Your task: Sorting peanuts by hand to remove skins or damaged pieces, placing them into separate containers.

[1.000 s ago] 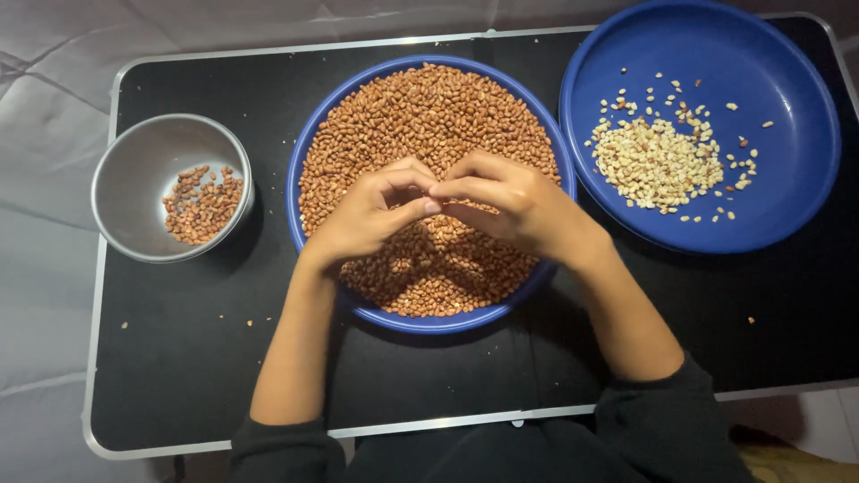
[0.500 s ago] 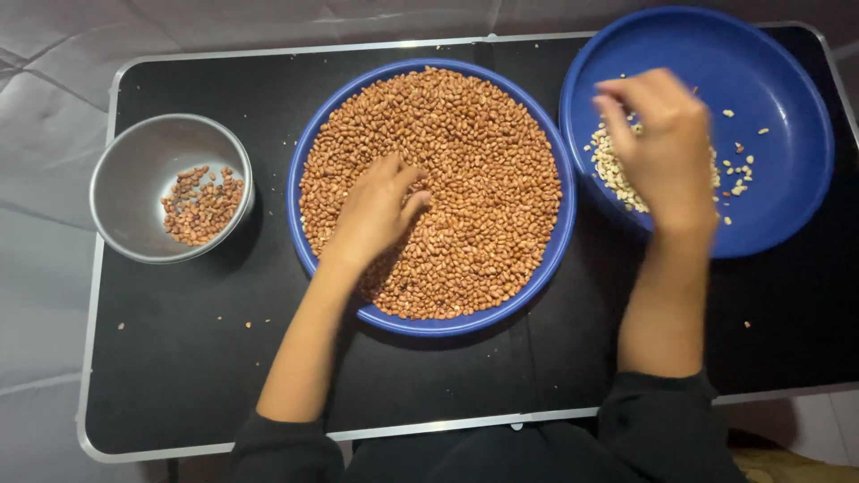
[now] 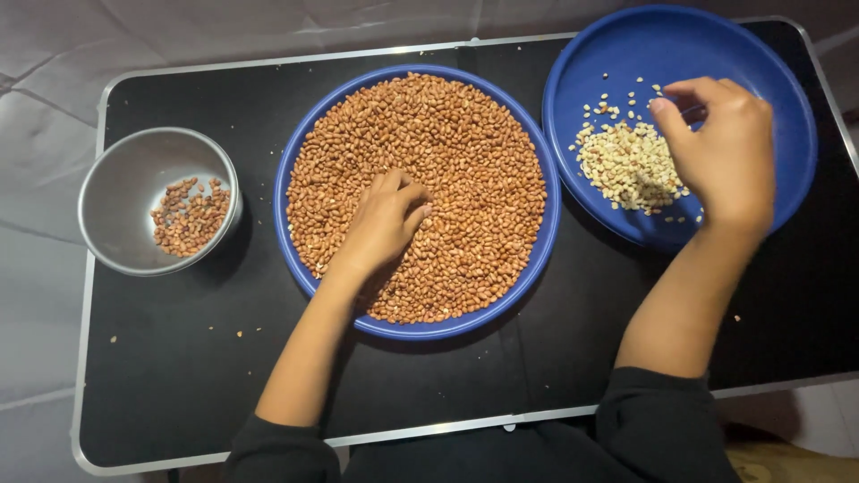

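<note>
A wide blue bowl (image 3: pixel 315 143) in the middle of the black table is heaped with red-brown peanuts (image 3: pixel 465 152). My left hand (image 3: pixel 383 222) rests on the peanuts, fingers curled into the heap. A second blue bowl (image 3: pixel 761 72) at the right holds a small pile of pale skinless peanuts (image 3: pixel 626 165). My right hand (image 3: pixel 723 150) hovers over that bowl, beside the pale pile, fingers loosely curled with thumb and fingertips apart; nothing shows in it.
A small steel bowl (image 3: pixel 125 183) with a few red-brown peanuts (image 3: pixel 186 219) stands at the left of the table (image 3: pixel 179 376). A few stray crumbs lie on the black tabletop. A grey cloth surrounds the table.
Both hands were together over the middle bowl. My right hand has moved right to the bowl of pale peanuts and shifted a little farther right; my left hand has stayed on the red-brown heap.
</note>
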